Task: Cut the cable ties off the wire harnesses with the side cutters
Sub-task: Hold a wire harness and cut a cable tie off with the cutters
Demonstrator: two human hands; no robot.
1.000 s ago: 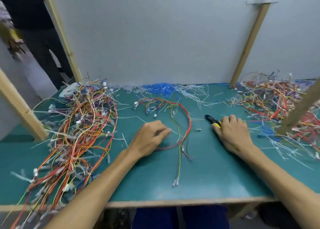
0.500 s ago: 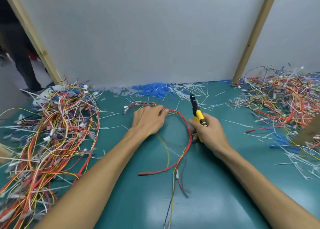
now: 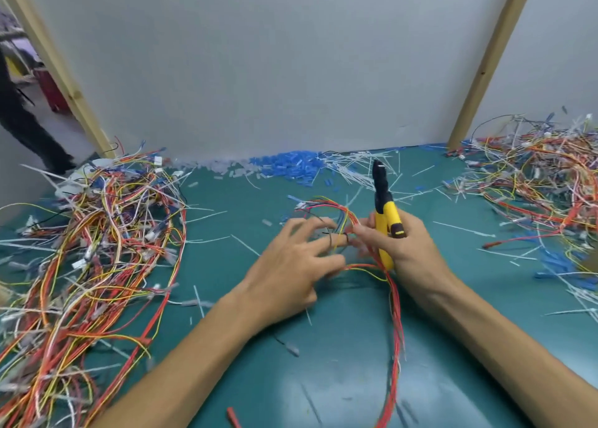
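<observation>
Yellow-handled cutters (image 3: 385, 220), flat on the counter (image 3: 485, 346) a second ago, now stand tip-up, clamped in the right hand (image 3: 407, 253); the left hand (image 3: 291, 266), fingers spread, has moved onto the harness (image 3: 336, 214) mid-counter, hands nearly touching, so cutting looks imminent

Teal bench (image 3: 226, 379), bright wiring, yellow-and-black cutters

The side cutters (image 3: 385, 220) have yellow handles with black tips and a black head; just left of them the wire harness (image 3: 336, 214) loops in red, orange, yellow and a thin black strand, with what may be blue among them, though blur hides it. Far left of the cutters a wire pile (image 3: 90, 259) mixes red, orange, yellow, white and blue; far right, a second pile (image 3: 534, 181) shows the same colours. Behind the cutters lie blue offcuts (image 3: 284, 167) and white cable-tie scraps (image 3: 352, 169) against a pale grey wall (image 3: 275, 65) framed by light wooden posts (image 3: 485, 65).
</observation>
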